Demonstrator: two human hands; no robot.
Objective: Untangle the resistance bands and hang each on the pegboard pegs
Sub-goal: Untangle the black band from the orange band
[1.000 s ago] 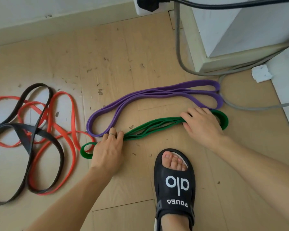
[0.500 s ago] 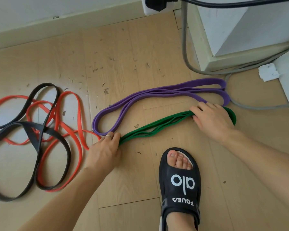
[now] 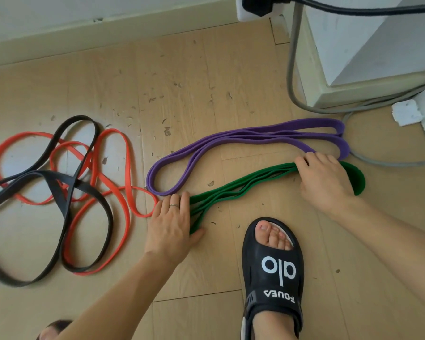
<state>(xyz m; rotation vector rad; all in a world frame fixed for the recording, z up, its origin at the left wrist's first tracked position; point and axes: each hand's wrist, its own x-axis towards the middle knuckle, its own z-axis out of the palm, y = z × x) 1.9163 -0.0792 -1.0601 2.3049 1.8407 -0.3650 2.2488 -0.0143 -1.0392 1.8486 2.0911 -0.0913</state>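
Note:
A green band (image 3: 243, 190), folded into several strands, lies on the wood floor between my hands. My left hand (image 3: 171, 224) lies flat on its left end, fingers straight, thumb beside the strands. My right hand (image 3: 326, 182) covers its right end, with bent fingers bunching the strands; the green end loop (image 3: 356, 179) sticks out past it. A purple band (image 3: 231, 146), also folded, lies just beyond the green one, and my right fingertips touch it. At the left, a red band (image 3: 125, 168) and a black band (image 3: 69, 190) lie tangled together. No pegboard is in view.
My foot in a black sandal (image 3: 272, 266) stands just below the green band. A white cabinet (image 3: 368, 45) stands at the back right, with grey cables (image 3: 291, 77) trailing round it to the floor. A white baseboard (image 3: 84, 28) runs along the far wall.
My left hand has slid over the green band's left end loop, which is now hidden under it. My right hand's fingers have bent and gathered the strands at the right end.

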